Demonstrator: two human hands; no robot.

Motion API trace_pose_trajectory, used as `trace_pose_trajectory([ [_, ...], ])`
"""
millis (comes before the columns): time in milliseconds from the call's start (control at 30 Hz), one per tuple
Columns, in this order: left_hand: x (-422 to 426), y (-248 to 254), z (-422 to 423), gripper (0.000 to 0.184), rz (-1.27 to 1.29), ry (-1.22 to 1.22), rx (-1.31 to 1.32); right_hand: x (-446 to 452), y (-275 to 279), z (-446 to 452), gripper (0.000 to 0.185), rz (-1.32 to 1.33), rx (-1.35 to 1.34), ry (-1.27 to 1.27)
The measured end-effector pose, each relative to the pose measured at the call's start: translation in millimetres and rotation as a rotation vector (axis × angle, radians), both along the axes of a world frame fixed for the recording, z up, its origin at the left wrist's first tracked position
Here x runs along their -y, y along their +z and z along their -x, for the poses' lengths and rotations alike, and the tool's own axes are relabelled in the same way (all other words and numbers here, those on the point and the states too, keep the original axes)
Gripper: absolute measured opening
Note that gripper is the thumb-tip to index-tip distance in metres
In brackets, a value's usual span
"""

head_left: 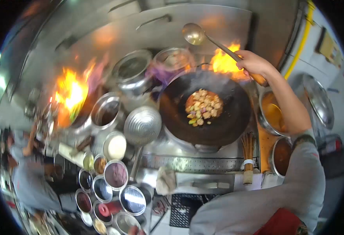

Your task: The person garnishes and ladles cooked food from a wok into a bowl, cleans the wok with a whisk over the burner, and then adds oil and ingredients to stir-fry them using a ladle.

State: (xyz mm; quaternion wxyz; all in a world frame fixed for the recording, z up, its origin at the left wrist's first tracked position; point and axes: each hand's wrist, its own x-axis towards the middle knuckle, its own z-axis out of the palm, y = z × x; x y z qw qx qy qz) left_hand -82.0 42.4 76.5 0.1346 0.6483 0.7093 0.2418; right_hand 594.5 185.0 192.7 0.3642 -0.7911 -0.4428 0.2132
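Observation:
My right hand [254,64] is closed round the wooden handle of a metal ladle [194,34], raised above the right rear of a large black wok [223,135]. Diced food pieces [204,106] in a reddish sauce lie in the middle of the wok. Flames [226,60] rise behind the wok, beneath the ladle's handle. At the bottom edge, fingertips of my left hand [136,231] show beside the small containers; most of that hand is cut off, and what it may hold cannot be made out.
A perforated strainer [142,125] lies left of the wok. Several ingredient containers [116,175] stand at lower left. A bamboo brush [248,156] and a pot of orange liquid [273,111] are at right. A co-worker [34,180] stands far left near tall flames [72,94].

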Motion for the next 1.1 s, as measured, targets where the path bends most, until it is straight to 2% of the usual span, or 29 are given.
trace_pose_trajectory([
  [33,-8,-12,3,0.028,0.029,-0.056,0.129,2,8,41,0.046,-0.018,-0.248,0.013],
  [67,-12,-24,4,0.035,0.045,-0.097,0.265,-1,0,60,0.050,-0.003,-0.264,0.115],
  [100,-18,-25,-5,0.035,0.023,-0.158,0.278,-5,-15,78,0.054,-0.025,-0.301,0.183],
  [133,-25,-19,-10,0.036,-0.002,-0.223,0.285,-6,-21,117,0.060,-0.045,-0.296,0.137],
  [200,-31,-4,-26,0.034,-0.023,-0.304,0.352,-7,-39,172,0.067,-0.023,-0.164,0.238],
  [233,-30,-6,-25,0.034,-0.039,-0.338,0.361,-3,-45,202,0.067,-0.051,-0.243,0.277],
  [333,-33,-15,-22,0.034,-0.056,-0.411,0.333,10,-53,274,0.068,0.075,-0.206,0.378],
  [400,-31,-21,-15,0.035,-0.083,-0.425,0.345,18,-79,311,0.070,0.074,-0.317,0.448],
  [433,-30,-24,-9,0.034,-0.080,-0.416,0.356,19,-80,332,0.069,0.218,-0.263,0.464],
  [600,-27,-32,11,0.032,-0.038,-0.390,0.407,-2,-181,397,0.067,-0.020,0.044,0.650],
  [633,-26,-30,14,0.031,-0.020,-0.407,0.448,0,-183,399,0.067,0.097,-0.021,0.633],
  [700,-27,-11,19,0.033,0.052,-0.503,0.784,4,-159,414,0.068,0.341,-0.143,0.619],
  [733,-26,4,22,0.034,0.073,-0.525,0.957,8,-154,409,0.067,0.318,-0.333,0.597],
  [800,-33,63,30,0.026,-0.092,-0.733,0.990,6,-163,407,0.066,0.258,-0.368,0.614],
  [833,-38,87,41,0.021,-0.315,-0.916,0.845,7,-162,420,0.067,0.248,-0.271,0.552],
  [867,-37,110,49,0.020,-0.470,-0.956,0.845,4,-177,423,0.068,0.203,-0.198,0.563],
  [933,-21,135,46,0.020,-0.803,-0.869,0.810,7,-176,427,0.069,0.275,-0.413,0.571],
  [967,-12,139,36,0.022,-0.982,-0.750,0.793,11,-177,418,0.070,0.240,-0.382,0.594],
  [1067,-2,151,68,0.027,-1.033,-0.773,0.572,14,-175,406,0.071,0.252,-0.356,0.615],
  [1100,18,156,86,0.029,-0.820,-0.796,0.574,15,-180,409,0.071,0.228,-0.332,0.607],
])
